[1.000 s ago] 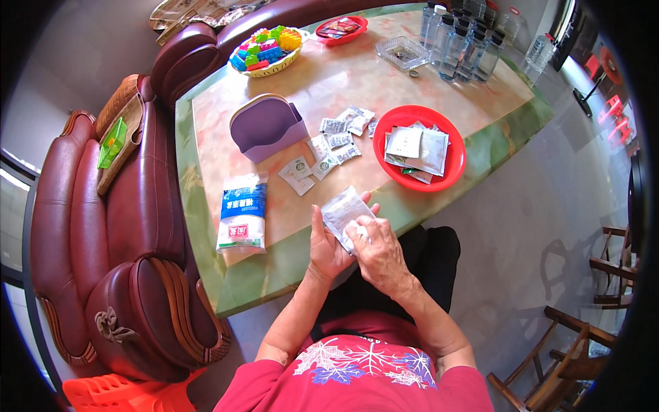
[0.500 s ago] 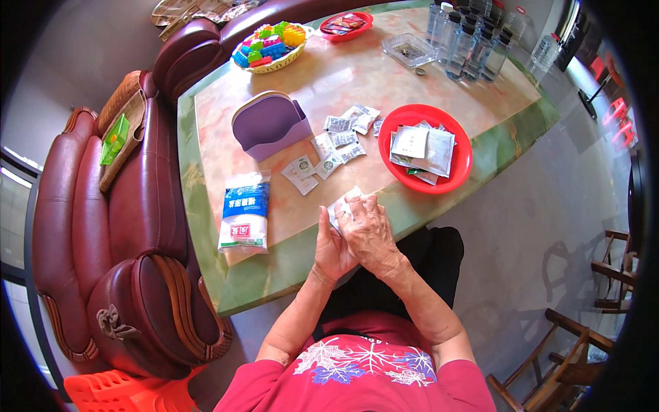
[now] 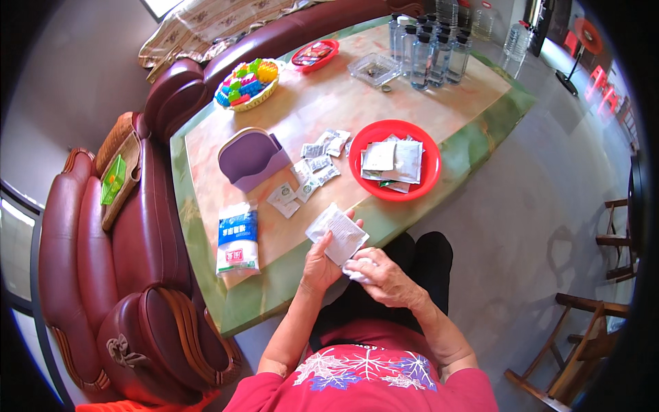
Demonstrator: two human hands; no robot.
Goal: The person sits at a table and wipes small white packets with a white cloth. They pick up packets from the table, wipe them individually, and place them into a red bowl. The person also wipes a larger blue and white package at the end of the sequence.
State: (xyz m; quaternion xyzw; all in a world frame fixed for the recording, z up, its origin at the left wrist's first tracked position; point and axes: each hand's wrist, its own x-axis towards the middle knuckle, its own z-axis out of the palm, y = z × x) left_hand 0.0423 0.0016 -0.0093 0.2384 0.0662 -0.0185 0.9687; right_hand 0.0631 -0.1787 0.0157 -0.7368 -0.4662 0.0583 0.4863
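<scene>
While seated at the near edge of the desk, the person has both hands on one white sachet, held just off the desk rim above the lap. Left hand grips the sachet's lower left side, fingers closed on it, thumb on top. Right hand pinches its lower corner, fingers curled around the white edge. Sachet is tilted, flat face toward the camera. Next on the desk, to the left: a white-and-blue bag lying flat near the edge. Beyond the hands: small loose sachets scattered mid-desk, apart from the held one. Just left of those, a purple holder. To the right, a red plate holding more white packets. Farther out: yellow basket of coloured blocks, small red tray, clear shallow dish, cluster of clear water bottles at the far end. Maroon leather sofa runs along the desk's left side.
</scene>
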